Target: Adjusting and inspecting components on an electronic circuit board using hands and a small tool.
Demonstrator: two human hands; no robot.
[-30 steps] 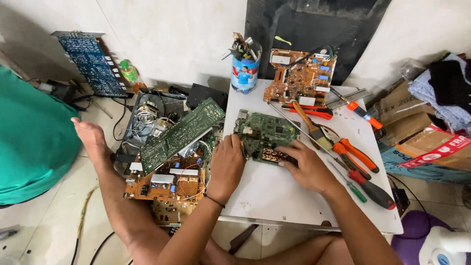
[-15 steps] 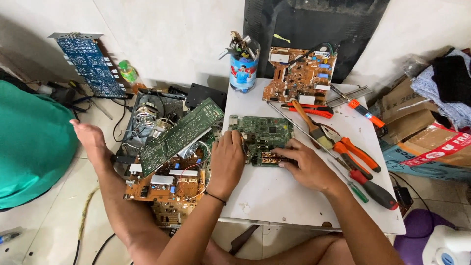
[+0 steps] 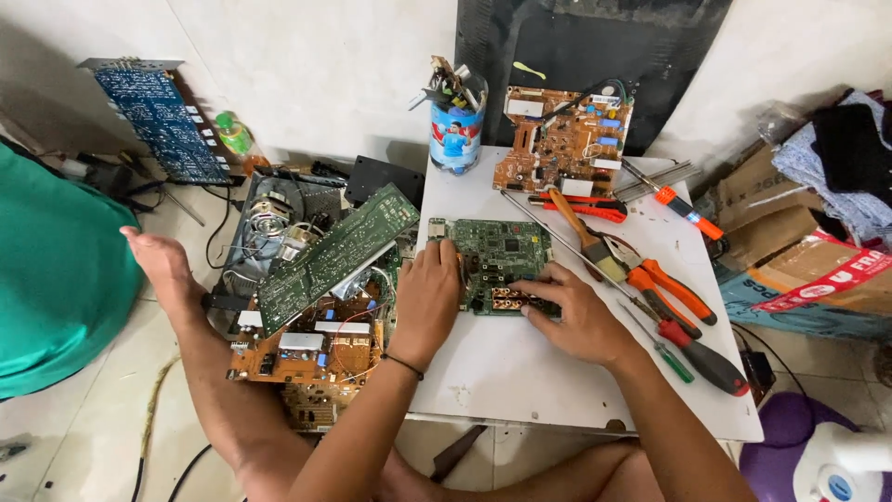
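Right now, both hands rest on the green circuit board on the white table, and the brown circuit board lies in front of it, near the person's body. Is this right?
Not quite. The head view shows the brown circuit board at the far edge of the white table, beside the can of tools, not near the body. The left hand and right hand do rest on the green circuit board.

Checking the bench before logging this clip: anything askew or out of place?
Yes. Beside the white table, circuit boards lie heaped on the floor, a long green board tilted across an orange one. Both hands, left hand and right hand, rest on the green board.
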